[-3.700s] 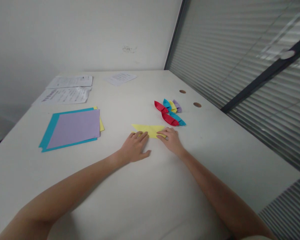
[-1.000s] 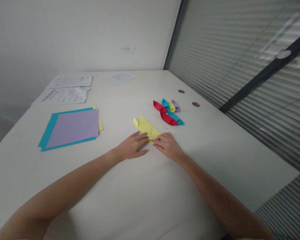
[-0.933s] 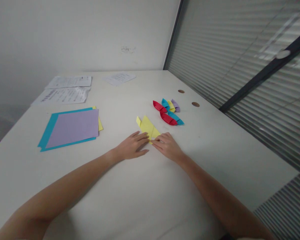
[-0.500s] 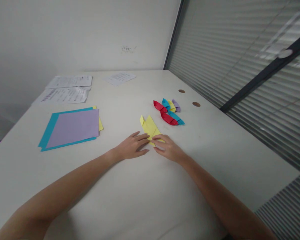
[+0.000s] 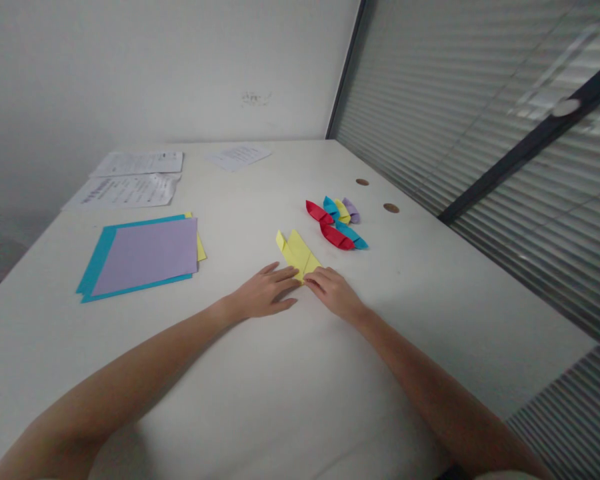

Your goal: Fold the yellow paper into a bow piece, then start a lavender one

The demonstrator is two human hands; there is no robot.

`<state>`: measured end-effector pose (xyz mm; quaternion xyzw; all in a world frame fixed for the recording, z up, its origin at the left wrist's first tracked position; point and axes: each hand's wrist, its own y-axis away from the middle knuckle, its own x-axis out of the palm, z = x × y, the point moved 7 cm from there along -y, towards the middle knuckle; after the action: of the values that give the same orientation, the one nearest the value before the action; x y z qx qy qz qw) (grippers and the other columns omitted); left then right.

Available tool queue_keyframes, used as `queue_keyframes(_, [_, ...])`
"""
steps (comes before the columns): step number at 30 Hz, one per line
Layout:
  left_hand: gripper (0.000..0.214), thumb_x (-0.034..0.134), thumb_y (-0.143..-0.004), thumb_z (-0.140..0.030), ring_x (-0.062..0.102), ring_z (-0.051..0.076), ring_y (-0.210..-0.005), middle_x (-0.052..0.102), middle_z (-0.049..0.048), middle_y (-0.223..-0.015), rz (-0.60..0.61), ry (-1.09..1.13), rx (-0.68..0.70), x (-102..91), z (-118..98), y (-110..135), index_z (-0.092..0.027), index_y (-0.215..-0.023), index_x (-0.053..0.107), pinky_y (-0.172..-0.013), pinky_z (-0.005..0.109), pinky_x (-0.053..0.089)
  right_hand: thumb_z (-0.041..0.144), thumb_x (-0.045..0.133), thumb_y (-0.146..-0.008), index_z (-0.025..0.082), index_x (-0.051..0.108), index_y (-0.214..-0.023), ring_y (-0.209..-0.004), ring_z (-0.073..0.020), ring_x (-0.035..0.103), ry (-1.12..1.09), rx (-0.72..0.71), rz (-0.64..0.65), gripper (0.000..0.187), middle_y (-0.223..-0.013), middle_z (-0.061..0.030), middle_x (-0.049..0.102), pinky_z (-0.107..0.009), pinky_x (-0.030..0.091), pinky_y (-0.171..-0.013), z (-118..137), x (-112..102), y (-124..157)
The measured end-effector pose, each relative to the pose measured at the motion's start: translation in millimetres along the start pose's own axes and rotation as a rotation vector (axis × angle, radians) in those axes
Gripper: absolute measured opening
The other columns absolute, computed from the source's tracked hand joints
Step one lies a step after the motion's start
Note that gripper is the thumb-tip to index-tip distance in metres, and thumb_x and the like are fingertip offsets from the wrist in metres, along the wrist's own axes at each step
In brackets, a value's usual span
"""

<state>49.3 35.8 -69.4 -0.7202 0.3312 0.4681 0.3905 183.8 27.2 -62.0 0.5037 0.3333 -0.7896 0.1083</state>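
Note:
A partly folded yellow origami paper (image 5: 299, 253) lies on the table in front of me, with crease lines and a raised flap at its upper left. My left hand (image 5: 266, 291) lies flat with fingers apart, its fingertips on the paper's lower left edge. At the near right corner my right hand (image 5: 334, 291) has its fingers drawn together in a pinch on the paper; that corner is hidden beneath them. Just beyond are several folded paper pieces: red (image 5: 337, 237), blue (image 5: 351, 235), yellow (image 5: 343, 211) and purple (image 5: 351, 210).
To the left is a stack of square sheets, with a purple sheet (image 5: 150, 257) over blue (image 5: 96, 263) and yellow ones. Printed papers (image 5: 130, 190) lie at the far left, another printed sheet (image 5: 240, 157) at the back. Blinds (image 5: 480, 120) run along the right side beside two round table holes.
My right hand's fingers have closed from a looser spread into a pinch at the paper's near corner. The yellow paper has turned slightly; my left hand stays almost still.

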Motion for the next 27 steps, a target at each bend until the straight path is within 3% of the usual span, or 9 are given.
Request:
queue_keyframes(3, [0.04, 0.046, -0.094, -0.041, 0.046, 0.022, -0.134, 0.05, 0.0134, -0.144, -0.003, 0.005, 0.012, -0.6, -0.9, 0.3, -0.021, -0.127, 0.055, -0.116, 0.048, 0.029, 0.025, 0.055, -0.092, 0.022, 0.065, -0.105, -0.092, -0.02, 0.063, -0.209, -0.008, -0.02, 0.016, -0.094, -0.0074, 0.068, -0.036, 0.051, -0.084, -5.1, -1.5, 1.4])
queue_keyframes(6, [0.039, 0.046, -0.094, -0.041, 0.046, 0.023, -0.134, 0.049, 0.0139, -0.144, -0.003, 0.003, 0.008, -0.7, -0.8, 0.6, -0.02, -0.125, 0.057, -0.116, 0.048, 0.029, 0.024, 0.054, -0.093, 0.022, 0.069, -0.101, -0.094, -0.0197, 0.064, -0.297, -0.003, -0.026, 0.017, -0.096, -0.0077, 0.069, -0.035, 0.052, -0.084, -11.9, -3.4, 2.7])
queue_keyframes(11, [0.04, 0.046, -0.095, -0.041, 0.045, 0.023, -0.135, 0.05, 0.0142, -0.144, 0.003, -0.014, 0.01, 0.2, -1.3, 0.6, -0.02, -0.127, 0.057, -0.116, 0.049, 0.028, 0.029, 0.055, -0.094, 0.022, 0.072, -0.088, -0.085, -0.0176, 0.063, -0.257, 0.093, -0.014, 0.02, -0.089, -0.005, 0.07, -0.035, 0.047, -0.08, -25.7, 0.1, 0.8])
queue_keyframes(21, [0.043, 0.044, -0.095, -0.041, 0.045, 0.026, -0.134, 0.05, 0.0137, -0.143, 0.02, -0.047, 0.016, -0.4, -4.0, 0.5, -0.02, -0.131, 0.055, -0.114, 0.05, 0.031, 0.031, 0.068, -0.084, 0.026, 0.074, -0.084, -0.094, -0.0224, 0.059, -0.136, 0.428, 0.029, 0.007, -0.092, -0.0036, 0.069, -0.042, 0.041, -0.087, -47.5, 13.7, -3.3])
queue_keyframes(27, [0.043, 0.044, -0.095, -0.04, 0.046, 0.027, -0.132, 0.056, 0.0123, -0.134, -0.001, -0.04, 0.021, 1.1, -4.1, 1.0, -0.02, -0.131, 0.055, -0.113, 0.051, 0.032, 0.03, 0.074, -0.077, 0.025, 0.075, -0.079, -0.098, -0.0235, 0.057, -0.136, 0.547, 0.063, 0.006, -0.097, -0.006, 0.065, -0.044, 0.039, -0.093, -52.7, 17.7, -8.5])
